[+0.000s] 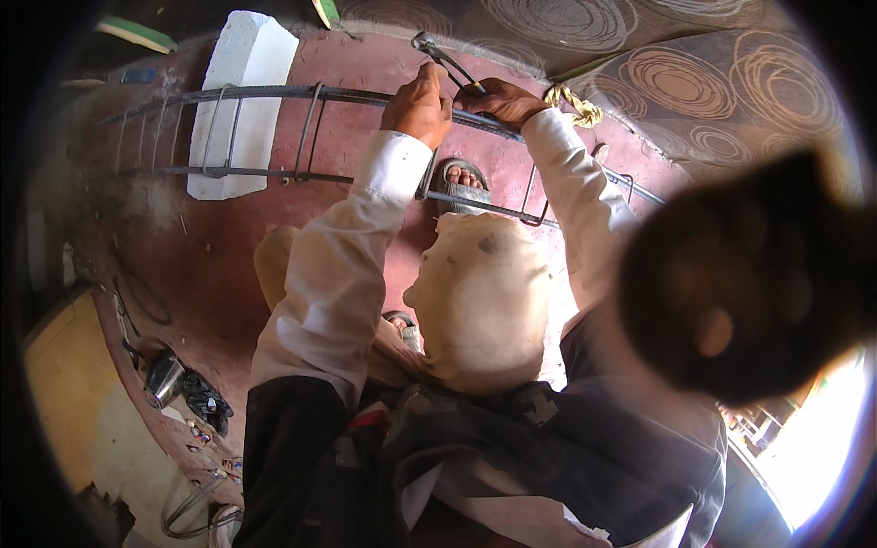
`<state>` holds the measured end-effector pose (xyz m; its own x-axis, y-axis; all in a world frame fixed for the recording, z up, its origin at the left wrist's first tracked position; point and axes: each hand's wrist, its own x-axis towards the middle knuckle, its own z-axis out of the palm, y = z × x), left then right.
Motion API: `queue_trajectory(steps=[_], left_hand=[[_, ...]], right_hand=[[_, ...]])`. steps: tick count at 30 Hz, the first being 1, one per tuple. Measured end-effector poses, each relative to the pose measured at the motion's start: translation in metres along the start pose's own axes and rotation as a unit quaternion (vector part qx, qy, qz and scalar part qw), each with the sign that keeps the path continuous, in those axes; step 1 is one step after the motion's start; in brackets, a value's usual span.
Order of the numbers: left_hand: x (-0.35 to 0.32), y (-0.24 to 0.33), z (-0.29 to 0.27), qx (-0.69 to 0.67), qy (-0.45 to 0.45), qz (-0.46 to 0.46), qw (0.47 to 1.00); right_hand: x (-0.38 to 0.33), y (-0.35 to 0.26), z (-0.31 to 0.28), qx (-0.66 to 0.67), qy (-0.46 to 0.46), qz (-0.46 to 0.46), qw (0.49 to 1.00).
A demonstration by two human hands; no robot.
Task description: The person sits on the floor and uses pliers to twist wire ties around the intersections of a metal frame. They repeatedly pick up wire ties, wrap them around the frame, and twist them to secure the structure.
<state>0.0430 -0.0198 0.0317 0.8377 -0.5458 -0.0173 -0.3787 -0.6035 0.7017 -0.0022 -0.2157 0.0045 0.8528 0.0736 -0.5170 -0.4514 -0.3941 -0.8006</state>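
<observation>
A cage of steel reinforcing bars (352, 95) runs from left to right in front of me, with square wire stirrups (306, 128) around its long bars. My left hand (418, 110) is closed at the far bar, its fingertips pinched together; what they grip is hidden. Just to its right, my right hand (502, 102) is wrapped around the handles of metal pincers (426, 44). The head of the pincers points up and left, beyond my left hand. A long white block (239, 100) lies crosswise at the left part of the cage, which passes over it.
My sandalled foot (465, 183) stands by the near bar. Swirl-patterned fabric (694, 82) covers the far right. A yellowish cloth (575, 105) lies beside my right wrist. At lower left are a metal vessel (165, 380) and a black bag (206, 402). A blurred dark shape (740, 283) blocks the right side.
</observation>
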Motion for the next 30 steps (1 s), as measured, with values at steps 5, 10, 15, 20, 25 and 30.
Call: queue_trajectory(steps=[5,10,15,20,25,30], left_hand=[[-0.009,0.003,-0.007,0.027,0.002,-0.020,0.999],[-0.009,0.004,-0.005,-0.034,0.001,0.030,0.999],[-0.026,-0.010,-0.002,-0.116,0.088,0.072,0.987],[-0.046,-0.014,-0.014,-0.168,0.099,-0.003,0.981],[-0.051,-0.008,0.010,-0.167,0.075,-0.053,0.982],[-0.043,-0.034,0.022,-0.445,-0.059,-0.160,0.879]], right_hand=[[-0.002,-0.016,0.005,-0.032,-0.003,-0.025,0.999],[0.010,0.005,-0.004,-0.027,-0.043,-0.024,0.998],[-0.006,-0.014,-0.002,-0.005,-0.007,-0.039,0.999],[-0.016,-0.016,-0.003,-0.171,0.051,-0.039,0.983],[-0.001,-0.029,-0.007,-0.189,-0.085,-0.030,0.978],[0.019,-0.018,-0.018,-0.246,-0.070,0.022,0.967]])
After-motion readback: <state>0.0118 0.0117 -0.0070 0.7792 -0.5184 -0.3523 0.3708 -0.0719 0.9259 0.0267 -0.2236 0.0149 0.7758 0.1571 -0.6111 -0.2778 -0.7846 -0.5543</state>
